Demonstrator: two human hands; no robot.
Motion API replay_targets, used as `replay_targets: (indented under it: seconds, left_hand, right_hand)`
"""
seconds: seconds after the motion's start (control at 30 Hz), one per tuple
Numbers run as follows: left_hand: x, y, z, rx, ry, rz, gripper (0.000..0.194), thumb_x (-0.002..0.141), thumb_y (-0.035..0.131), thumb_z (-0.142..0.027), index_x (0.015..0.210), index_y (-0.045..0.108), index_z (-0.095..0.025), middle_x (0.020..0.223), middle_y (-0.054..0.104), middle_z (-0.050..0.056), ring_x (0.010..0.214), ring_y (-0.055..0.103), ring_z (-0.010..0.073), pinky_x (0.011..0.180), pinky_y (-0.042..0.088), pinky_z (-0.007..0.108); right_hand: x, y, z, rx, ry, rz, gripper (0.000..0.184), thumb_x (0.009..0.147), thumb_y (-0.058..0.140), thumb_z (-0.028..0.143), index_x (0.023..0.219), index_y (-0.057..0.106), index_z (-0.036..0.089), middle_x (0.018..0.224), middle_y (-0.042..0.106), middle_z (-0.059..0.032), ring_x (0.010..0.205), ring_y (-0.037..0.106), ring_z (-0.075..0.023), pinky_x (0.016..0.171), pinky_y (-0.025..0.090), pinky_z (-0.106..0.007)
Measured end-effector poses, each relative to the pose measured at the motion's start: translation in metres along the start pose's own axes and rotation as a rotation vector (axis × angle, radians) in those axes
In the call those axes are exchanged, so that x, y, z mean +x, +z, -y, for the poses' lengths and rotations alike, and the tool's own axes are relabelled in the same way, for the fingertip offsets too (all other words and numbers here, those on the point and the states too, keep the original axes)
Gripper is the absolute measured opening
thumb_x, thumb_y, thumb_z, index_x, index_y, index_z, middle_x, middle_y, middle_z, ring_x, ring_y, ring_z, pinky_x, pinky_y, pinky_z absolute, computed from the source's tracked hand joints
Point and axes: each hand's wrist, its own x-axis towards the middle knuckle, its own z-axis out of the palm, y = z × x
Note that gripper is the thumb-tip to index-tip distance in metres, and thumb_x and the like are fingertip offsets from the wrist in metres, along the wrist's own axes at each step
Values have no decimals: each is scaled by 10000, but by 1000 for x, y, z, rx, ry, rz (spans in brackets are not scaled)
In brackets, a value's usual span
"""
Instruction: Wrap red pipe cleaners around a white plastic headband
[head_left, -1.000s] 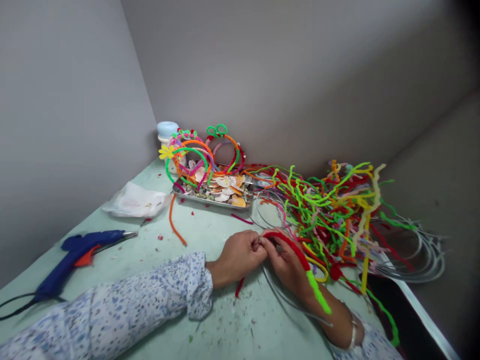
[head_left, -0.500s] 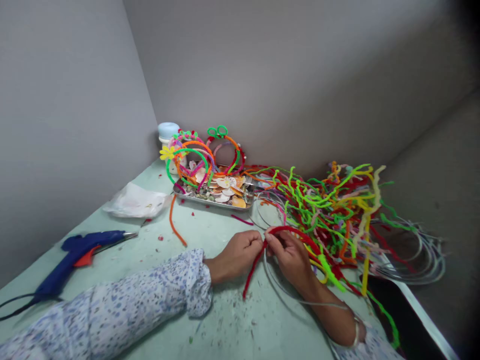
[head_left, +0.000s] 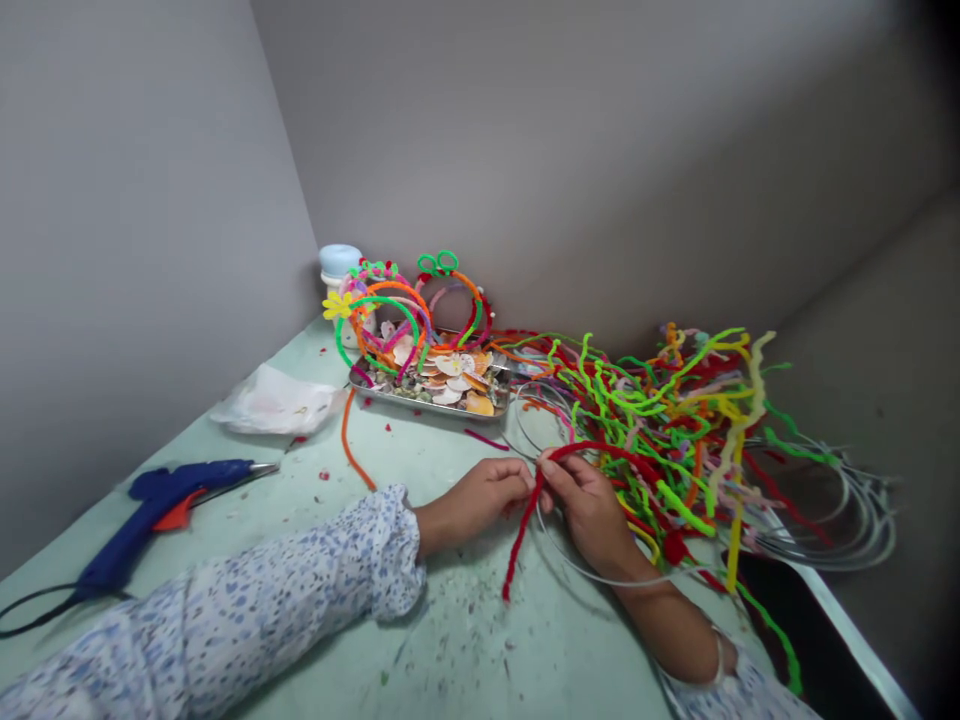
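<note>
- Near the tray [head_left: 427,406], the right hand [head_left: 596,512] pinches a fuzzy red stick [head_left: 516,550].
- Left hand [head_left: 480,502] curls (can't tell its grip).
- A loose pinch could drop the stick.

- one left hand [head_left: 491,495], one right hand [head_left: 592,508]
- one held red stem [head_left: 526,530]
- one glue gun [head_left: 124,548]
- one metal tray [head_left: 427,407]
- one plastic bag [head_left: 274,402]
- one blue-lidded jar [head_left: 340,262]
- shells [head_left: 451,366], hoops [head_left: 386,299], piled fuzzy stems [head_left: 637,405]: many, too overlapped to count
</note>
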Motion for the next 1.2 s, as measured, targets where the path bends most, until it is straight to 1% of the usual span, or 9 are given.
replay_targets:
  seconds: [0.13, 0.23, 0.4, 0.5, 0.57, 0.73, 0.83, 1.0, 1.2]
  left_hand:
    - [-1, -1, 0, 60, -1, -9, 147, 775, 490, -208, 709, 591, -123, 608, 507, 0, 499, 308, 73, 492, 215, 248]
    - [-1, -1, 1, 69, -11, -19, 149, 772, 501, -217, 706, 598, -125, 577, 469, -13, 499, 311, 76, 488, 209, 252]
    - [-1, 0, 0, 47, -9, -14, 168, 783, 525, -259, 692, 573, -126, 638, 524, 7, 511, 319, 72, 493, 218, 251]
    - [-1, 0, 1, 65, -11, -15, 252, 810, 542, -352, 707, 577, -124, 604, 479, -11, 513, 323, 74, 501, 223, 253]
    - [-2, 0, 2, 93, -4, -29, 298, 814, 553, -403, 692, 555, -132, 576, 426, -29, 517, 326, 75, 507, 226, 254]
    - [-1, 0, 5, 136, -2, -52, 351, 805, 567, -464, 662, 472, -159, 585, 396, -41, 521, 315, 74, 503, 221, 255]
    - [-1, 1, 6, 154, 9, -62, 350, 808, 565, -468, 672, 473, -158, 596, 402, -39, 531, 324, 75, 511, 236, 253]
    - [-2, 3, 4, 179, 29, -99, 335, 814, 565, -449, 679, 475, -155, 603, 407, -38, 542, 326, 76, 524, 253, 247]
    - [-2, 5, 2, 252, 36, -102, 308, 847, 507, -406, 675, 468, -155, 607, 410, -34, 557, 336, 84, 533, 269, 242]
  right_hand:
    - [0, 0, -3, 23, 9, -5, 260, 869, 555, 432, 831, 596, 178, 547, 539, 39, 537, 491, -114, 597, 400, -244]
    - [0, 0, -3, 29, 3, -1, 257, 867, 559, 428, 827, 599, 178, 548, 542, 38, 539, 493, -114, 599, 401, -243]
    - [0, 0, -4, 58, 15, -11, 252, 861, 567, 429, 845, 608, 180, 551, 541, 38, 536, 490, -116, 585, 398, -240]
    - [1, 0, -5, 72, 24, -20, 249, 854, 577, 427, 833, 615, 182, 558, 540, 39, 544, 487, -115, 596, 402, -239]
    - [1, 0, -6, 91, 22, -35, 249, 839, 595, 430, 839, 624, 183, 596, 558, 31, 569, 494, -120, 604, 407, -240]
    - [3, -1, -9, 122, 26, -75, 256, 807, 634, 432, 876, 651, 186, 739, 619, 5, 677, 535, -140, 659, 421, -250]
    - [4, -1, -10, 110, 26, -93, 268, 797, 639, 444, 875, 661, 188, 765, 637, -1, 715, 551, -151, 690, 423, -258]
    - [4, 0, -8, 101, 26, -120, 305, 768, 651, 476, 849, 665, 182, 758, 647, -8, 686, 552, -154, 661, 423, -261]
    - [3, 0, -5, 66, 49, -110, 301, 787, 638, 468, 861, 659, 178, 752, 636, -11, 696, 549, -158, 669, 431, -265]
